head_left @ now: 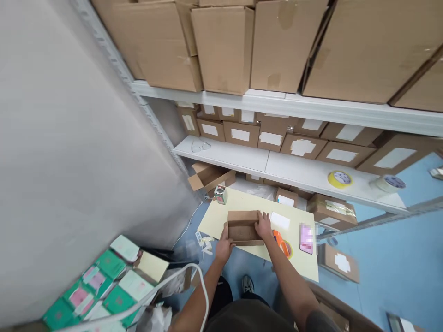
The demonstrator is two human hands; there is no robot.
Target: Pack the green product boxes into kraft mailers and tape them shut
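An open cardboard box (244, 230) rests at the front of the pale yellow table (242, 198), its inside facing up and bare. My left hand (224, 246) grips its left wall, fingers closed over the edge. On the right side, my right hand (264, 226) is closed on the box's right wall, with some fingers reaching over the rim. Close to my right forearm lies an orange tape dispenser (281, 242) with a yellow roll. A white paper sheet (280, 220) is just beyond my right hand.
A small green box (220, 194) stands at the table's far left corner, and a pink phone-like item (306, 238) lies at right. Another open carton (212, 177) sits behind. Shelves hold boxes, glasses (200, 146) and a yellow tape roll (339, 179). A white cable (204, 281) loops near my left arm.
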